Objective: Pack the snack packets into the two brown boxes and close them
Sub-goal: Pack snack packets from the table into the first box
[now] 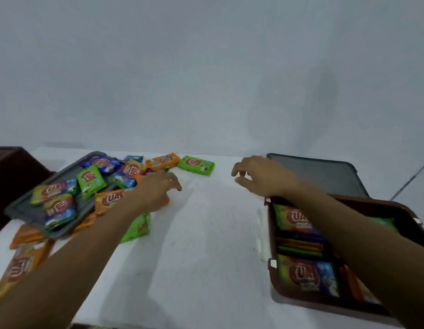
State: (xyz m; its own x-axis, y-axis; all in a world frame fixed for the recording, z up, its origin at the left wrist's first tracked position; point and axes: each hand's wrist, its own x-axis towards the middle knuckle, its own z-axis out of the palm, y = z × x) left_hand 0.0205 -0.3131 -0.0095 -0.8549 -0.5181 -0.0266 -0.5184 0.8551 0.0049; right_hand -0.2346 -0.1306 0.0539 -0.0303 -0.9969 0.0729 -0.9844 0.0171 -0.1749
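Plain indoor room: bare white wall (206, 67), white table (206, 233).

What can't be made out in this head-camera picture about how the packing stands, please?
1. Brown box, head view: the right forearm covers much of its inside and the right edge cuts it, so its fill is unclear.
2. Left hand, head view: blur hides whether it grips the orange packet under it.
3. Dark brown object, head view: cut by the left edge; possibly the second box.
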